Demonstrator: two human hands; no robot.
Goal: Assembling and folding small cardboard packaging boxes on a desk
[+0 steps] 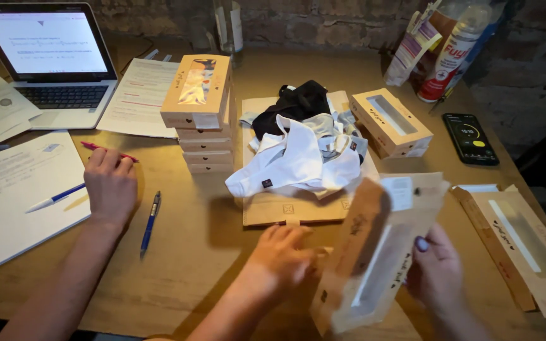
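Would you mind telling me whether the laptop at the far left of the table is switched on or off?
On. The laptop stands open with its screen lit white, showing a document page; the keyboard lies flat beneath it.

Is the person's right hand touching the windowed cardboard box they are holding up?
Touching. The head view shows the right hand gripping the edge of the windowed cardboard box, thumb pressed on its face; the left hand meets its other side.

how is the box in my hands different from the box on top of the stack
The box in your hands is tilted up off the table, only partly folded, and its window shows nothing inside. The box on top of the stack lies flat, is closed, and shows patterned fabric through its window. Your left hand and right hand grip the first; nothing touches the second. Both are tan cardboard with a long clear window.
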